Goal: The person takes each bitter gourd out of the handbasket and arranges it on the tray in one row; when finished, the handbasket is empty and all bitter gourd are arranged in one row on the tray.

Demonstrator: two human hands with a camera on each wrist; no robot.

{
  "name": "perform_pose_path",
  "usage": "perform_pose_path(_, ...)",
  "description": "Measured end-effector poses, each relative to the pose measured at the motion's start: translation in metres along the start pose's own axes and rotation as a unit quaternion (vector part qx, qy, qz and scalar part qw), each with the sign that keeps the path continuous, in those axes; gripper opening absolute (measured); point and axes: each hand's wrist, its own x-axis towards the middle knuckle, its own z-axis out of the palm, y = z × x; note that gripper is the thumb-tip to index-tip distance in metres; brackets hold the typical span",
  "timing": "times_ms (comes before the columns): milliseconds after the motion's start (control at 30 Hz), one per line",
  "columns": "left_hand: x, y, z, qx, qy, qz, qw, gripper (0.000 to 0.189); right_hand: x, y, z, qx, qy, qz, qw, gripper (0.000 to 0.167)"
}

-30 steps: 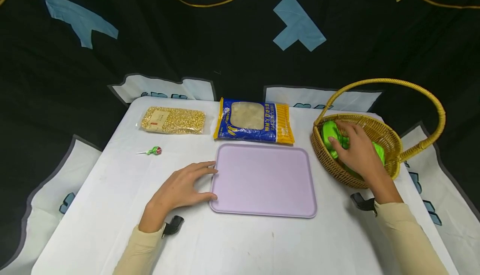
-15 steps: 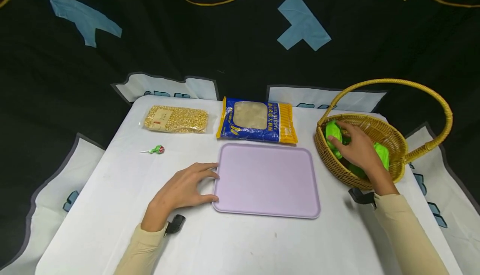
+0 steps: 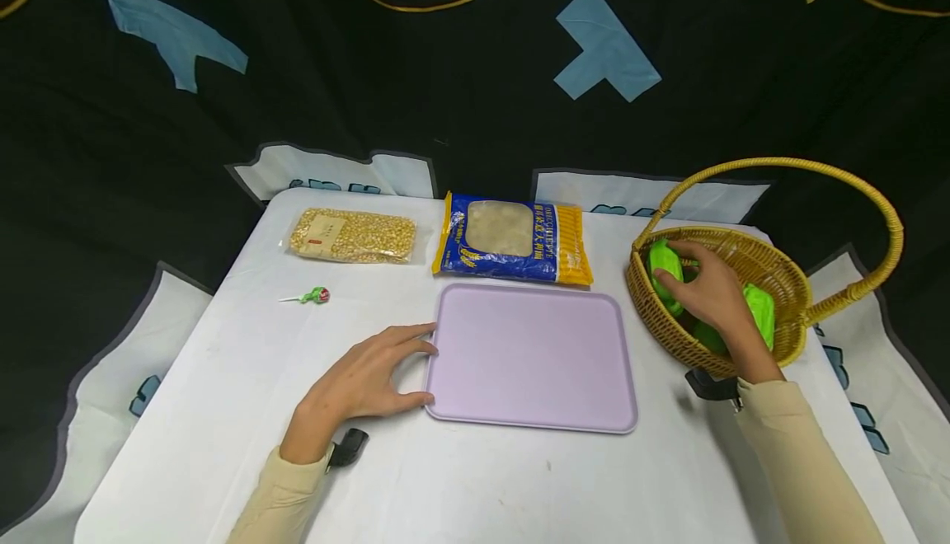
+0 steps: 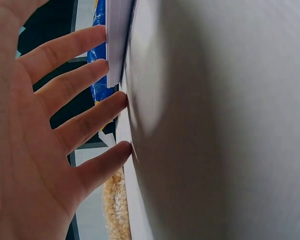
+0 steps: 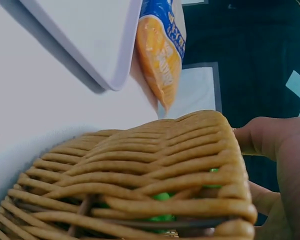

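Note:
My right hand [image 3: 714,290] reaches into a wicker basket [image 3: 671,342] with a tall arched handle. Its thumb and fingers grip a bright green wrapped packet [image 3: 663,262] near the basket's left wall. In the right wrist view the woven rim hides most of the fingers. Another green packet [image 3: 760,313] lies in the basket, partly behind the wrist. My left hand [image 3: 364,375], fingers spread, rests with its fingertips and thumb at the left edge of a lilac tray [image 3: 530,354]. The left wrist view has two fingertips against the tray's side [image 4: 116,47] and two lower ones near the tablecloth.
Behind the tray lies a blue and yellow pasta bag [image 3: 512,239]. A clear bag of yellow corn kernels [image 3: 364,236] is at the back left, with a lollipop [image 3: 317,295] in front of it. A dark curtain [image 3: 416,74] hangs behind the white table [image 3: 475,478].
The head view has shifted slightly, so everything appears a little further right. My right hand and the green packet have moved only slightly inside the basket. The left hand stays at the tray.

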Motion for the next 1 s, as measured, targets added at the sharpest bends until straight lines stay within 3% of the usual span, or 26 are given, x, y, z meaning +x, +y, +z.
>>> perform_pose_path(300, -0.002, 0.002, -0.001, -0.002, 0.002, -0.004, 1.0, 0.063, -0.003, 0.001, -0.004, 0.029, -0.011, -0.003, 0.9995, 0.068)
perform_pose_path(833, -0.001, 0.002, 0.0, -0.007, -0.01, -0.011, 0.9999, 0.066, -0.004, -0.002, -0.025, 0.003, -0.128, 0.008, 0.9917, 0.072)
perform_pose_path(1000, -0.002, 0.003, -0.001, -0.008, -0.011, -0.015, 0.9998, 0.065, -0.007, -0.002, -0.027, 0.002, -0.136, 0.008, 0.9907, 0.072)
